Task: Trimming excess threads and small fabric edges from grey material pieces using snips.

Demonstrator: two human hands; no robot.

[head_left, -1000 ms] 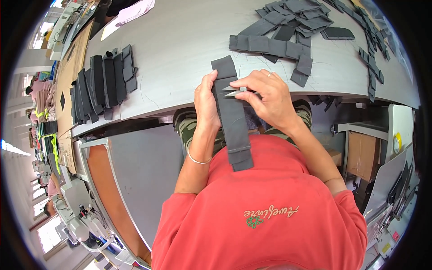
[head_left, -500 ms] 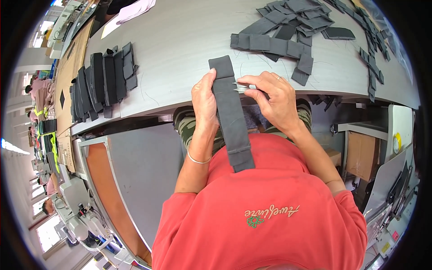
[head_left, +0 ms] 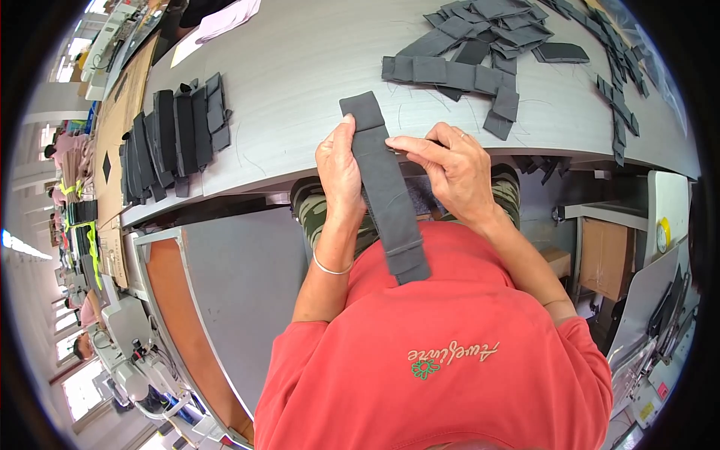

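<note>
A long dark grey fabric strip (head_left: 388,196) with a folded, stitched lower end is held up over my lap, in front of the table edge. My left hand (head_left: 339,171) grips its left edge near the top, thumb on the front. My right hand (head_left: 456,174) pinches the strip's right edge at the same height with its thumb and forefinger. A ring shows on one of its fingers. Whether a small tool sits in the right fingers is hidden. A thin bangle circles my left wrist.
The curved grey table (head_left: 300,67) carries a row of stacked dark pieces (head_left: 174,139) at the left and a loose pile of grey strips (head_left: 480,45) at the far right. A pale sheet (head_left: 225,19) lies far back. A cardboard box (head_left: 604,255) stands under the table at right, and a sewing machine (head_left: 142,371) at lower left.
The strip has risen a little toward the table. My right hand has slid along its edge, and the small metal tip seen between the fingers earlier no longer shows.
</note>
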